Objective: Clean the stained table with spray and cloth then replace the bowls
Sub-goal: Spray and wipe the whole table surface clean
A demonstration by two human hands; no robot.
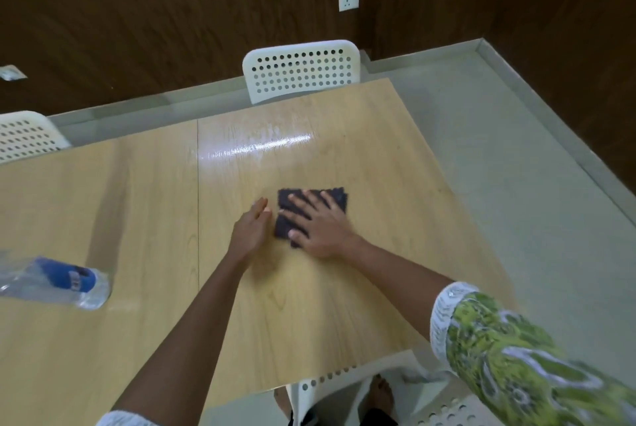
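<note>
— Two hands are working on the table (pixel 344 305), but only one is pressing the cloth (pixel 335 200). The right hand (pixel 318 228) is lying flat on it, fingers spread, palm bearing down rather than gripping, probably so the folded dark cloth is dragging evenly over the wood.

— And the left hand (pixel 251 229)?

— It is resting on its edge just beside the cloth's left side, fingers straight and together, grasping nothing. I am guessing it is steadying the person leaning in, or squaring up the fold.

— Where is the cloth sitting?

— Roughly in the middle of the right-hand panel, between the near edge and the far edge, well away from both. Beyond it, toward the far edge, a wet sheen (pixel 261 147) is catching the light, so that part is looking already sprayed or wiped.

— Is the spray in view?

— A clear bottle with a blue label (pixel 58 283) is lying on its side near the left edge, well apart from the hands; it is blurred, so I cannot tell whether it is the sprayer.

— Any bowls?

— None are showing, so replacing them is looking like a later step
</note>
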